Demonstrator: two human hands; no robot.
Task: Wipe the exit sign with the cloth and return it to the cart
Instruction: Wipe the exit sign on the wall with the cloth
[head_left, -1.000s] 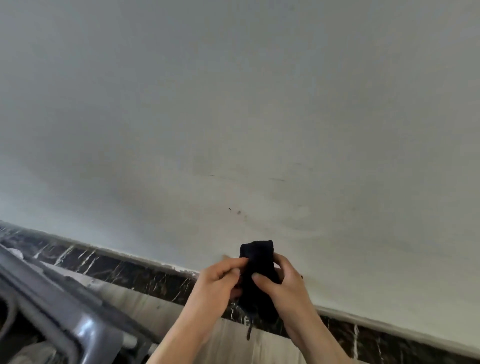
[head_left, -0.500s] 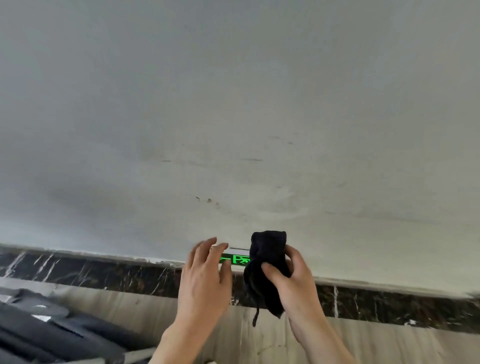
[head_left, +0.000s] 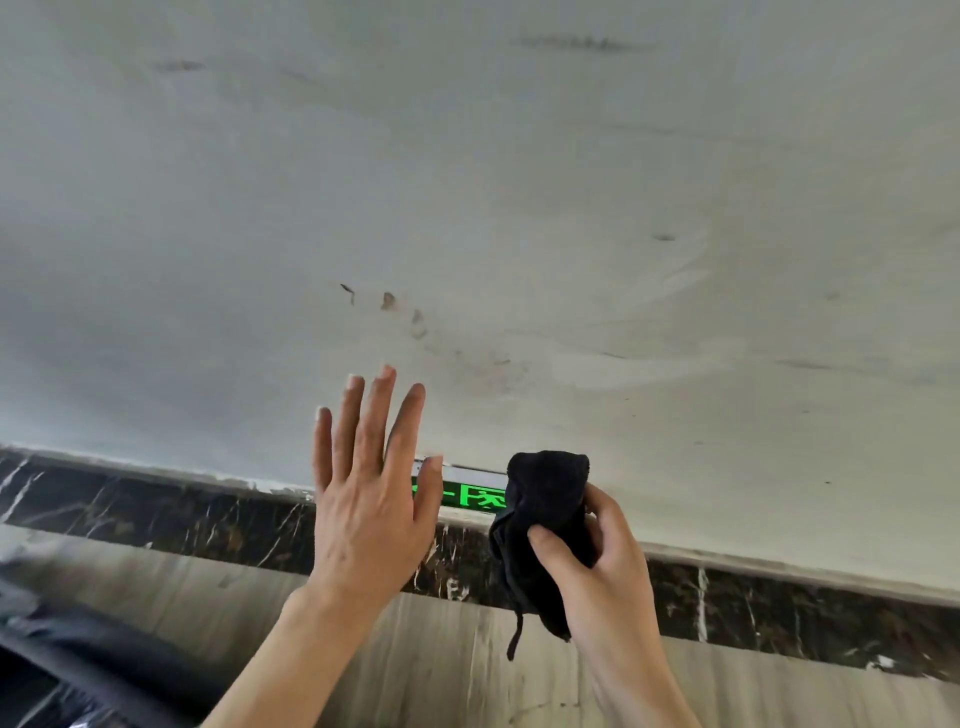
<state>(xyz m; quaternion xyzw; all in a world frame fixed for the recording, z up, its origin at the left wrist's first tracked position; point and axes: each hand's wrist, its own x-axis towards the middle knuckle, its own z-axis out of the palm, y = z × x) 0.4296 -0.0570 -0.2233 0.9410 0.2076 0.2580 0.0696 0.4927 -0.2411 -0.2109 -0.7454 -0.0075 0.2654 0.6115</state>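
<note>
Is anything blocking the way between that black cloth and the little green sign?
Partly. The left hand, spread flat and open, covers the left end of the exit sign. The cloth, bunched in the right hand, sits at the sign's right end with nothing visible between them there.

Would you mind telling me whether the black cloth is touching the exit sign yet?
Cannot tell. In the head view the cloth overlaps the exit sign's right end, hiding any contact or gap.

Left hand (head_left: 371, 499) has released the cloth (head_left: 545, 525) and now spreads flat. Right hand (head_left: 597, 561) alone grips it. Exit sign (head_left: 475, 493) has come into view.
</note>
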